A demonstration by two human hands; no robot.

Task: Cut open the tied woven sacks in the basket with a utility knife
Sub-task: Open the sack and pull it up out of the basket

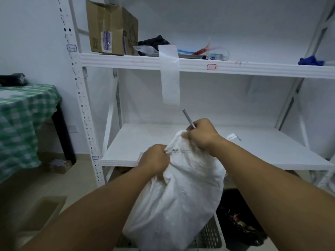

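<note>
White woven sack stands in perforated basket, bulging, soft, crinkly, likely slippery. Left hand grip clenched on gathered neck just beside tie. Right hand grip grasps utility knife above neck. Best hold: bunched fabric below tie.

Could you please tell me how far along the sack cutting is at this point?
Done: nothing visibly cut yet. In hand: the left hand pinches the white woven sack at its tied neck, while the right hand holds the utility knife there. Left: severing the tie and opening it.
</note>
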